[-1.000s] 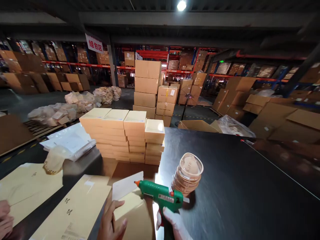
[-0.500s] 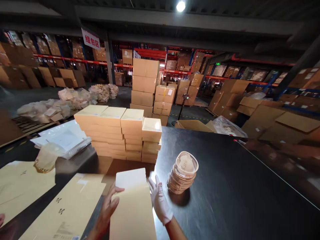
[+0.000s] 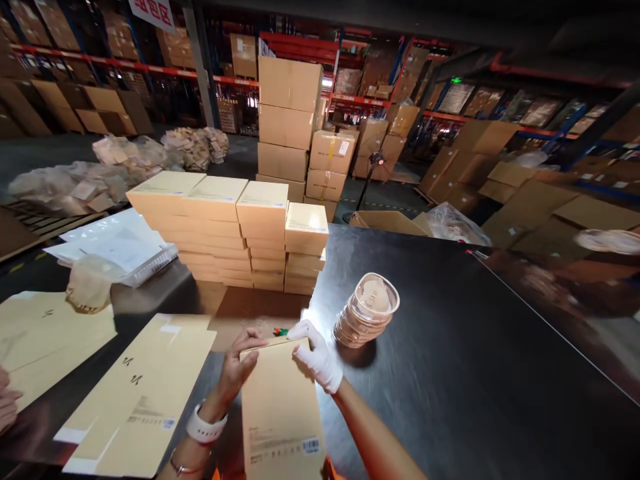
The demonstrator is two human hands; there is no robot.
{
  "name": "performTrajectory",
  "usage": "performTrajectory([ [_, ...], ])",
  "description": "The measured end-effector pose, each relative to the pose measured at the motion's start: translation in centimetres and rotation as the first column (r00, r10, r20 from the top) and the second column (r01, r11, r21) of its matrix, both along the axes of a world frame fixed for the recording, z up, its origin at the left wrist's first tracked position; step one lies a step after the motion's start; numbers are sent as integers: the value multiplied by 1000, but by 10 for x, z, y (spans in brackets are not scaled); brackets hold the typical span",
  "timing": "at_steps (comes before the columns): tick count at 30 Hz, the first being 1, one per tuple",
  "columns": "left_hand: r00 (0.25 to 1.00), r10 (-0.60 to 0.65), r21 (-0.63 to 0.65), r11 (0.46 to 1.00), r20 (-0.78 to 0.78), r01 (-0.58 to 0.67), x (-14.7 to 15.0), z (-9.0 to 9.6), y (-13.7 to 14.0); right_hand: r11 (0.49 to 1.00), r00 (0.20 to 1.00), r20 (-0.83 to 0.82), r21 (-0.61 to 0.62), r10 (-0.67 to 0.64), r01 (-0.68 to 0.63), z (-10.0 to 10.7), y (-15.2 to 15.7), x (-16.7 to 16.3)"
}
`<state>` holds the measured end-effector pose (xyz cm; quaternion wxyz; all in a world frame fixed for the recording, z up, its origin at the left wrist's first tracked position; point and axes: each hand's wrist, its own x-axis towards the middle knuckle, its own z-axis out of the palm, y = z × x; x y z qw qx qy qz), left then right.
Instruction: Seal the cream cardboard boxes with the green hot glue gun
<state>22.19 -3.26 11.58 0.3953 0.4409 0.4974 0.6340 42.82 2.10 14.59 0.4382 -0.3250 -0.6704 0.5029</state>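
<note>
A tan paper envelope (image 3: pixel 280 407) lies lengthwise on the black table (image 3: pixel 450 347) in front of me, barcode at its near end. My bare left hand (image 3: pixel 239 363) presses on its far left corner. My gloved right hand (image 3: pixel 315 353) presses on its far right corner, fingers bent over the folded top edge. Just beyond the envelope, the orange tip of the green glue gun (image 3: pixel 280 331) peeks out; the rest of it is hidden. A stack of clear round lids (image 3: pixel 367 310) stands to the right of my right hand.
Stacks of flat tan boxes (image 3: pixel 235 230) stand beyond the envelope. More flat envelopes (image 3: pixel 135 393) lie to the left, with another person's hand (image 3: pixel 7 403) at the left edge. White sheets (image 3: pixel 115 250) and a crumpled bag (image 3: pixel 90 287) sit far left. Cartons (image 3: pixel 290 127) fill the floor behind.
The glue gun left my right hand and now lies behind the envelope. The envelope's flap has been folded down, and both hands now press on its top edge. My view has tilted down.
</note>
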Motion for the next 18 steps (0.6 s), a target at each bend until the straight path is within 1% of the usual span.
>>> performTrajectory([
  [3,994,-75,-14,997,-84,74,-1,1,0,998,998,-35,36,56,-55,-2,2,1],
  [8,983,-134,-43,991,-126,130,5,-6,2,994,994,-74,78,76,-70,-10,4,5],
  [10,983,-132,-61,990,-125,125,7,-9,5,996,995,-67,52,75,-71,-16,5,5],
  [11,984,-127,-71,990,-123,119,8,-11,7,998,996,-58,18,61,-60,-20,5,4],
  [13,986,-116,-96,990,-116,106,9,-16,11,996,997,-63,-85,-34,28,-30,4,2],
  [15,989,-105,-119,989,-106,92,10,-22,14,973,978,-109,-168,-176,156,-41,1,-2],
  [17,991,-93,-138,987,-94,79,11,-27,15,951,949,-163,-197,-270,237,-51,-1,-5],
  [18,992,-87,-146,987,-88,73,11,-30,14,949,942,-177,-194,-284,250,-55,-2,-6],
])
